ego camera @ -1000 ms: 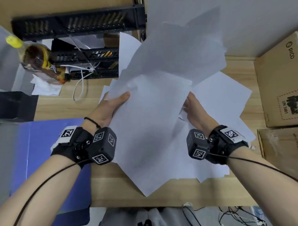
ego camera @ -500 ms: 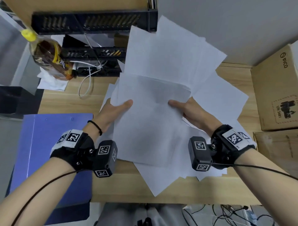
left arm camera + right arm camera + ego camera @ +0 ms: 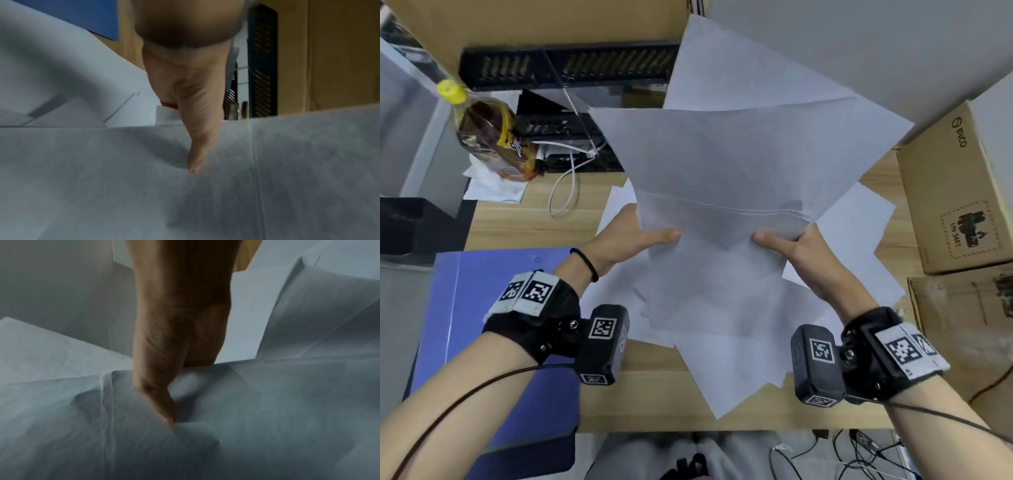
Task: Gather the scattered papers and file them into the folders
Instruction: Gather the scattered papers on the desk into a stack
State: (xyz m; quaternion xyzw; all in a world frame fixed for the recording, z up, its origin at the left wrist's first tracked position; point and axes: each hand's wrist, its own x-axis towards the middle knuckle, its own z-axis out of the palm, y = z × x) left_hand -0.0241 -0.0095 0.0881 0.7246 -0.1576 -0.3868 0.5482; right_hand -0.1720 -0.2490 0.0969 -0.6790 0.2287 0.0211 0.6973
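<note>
Desk (image 3: 599,219); both thumbs atop papers (image 3: 722,164)

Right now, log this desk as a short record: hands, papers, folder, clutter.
left hand: grips the left edge of the paper stack, thumb on top
right hand: grips the right edge of the same stack, thumb on top
paper stack: white sheets, fanned and uneven, raised off the desk
loose sheets: lying on the desk under the stack
folder: blue, closed, flat at the desk's left edge
bottle: yellow cap, far left
cardboard boxes: at the right
filing: not yet begun
</note>
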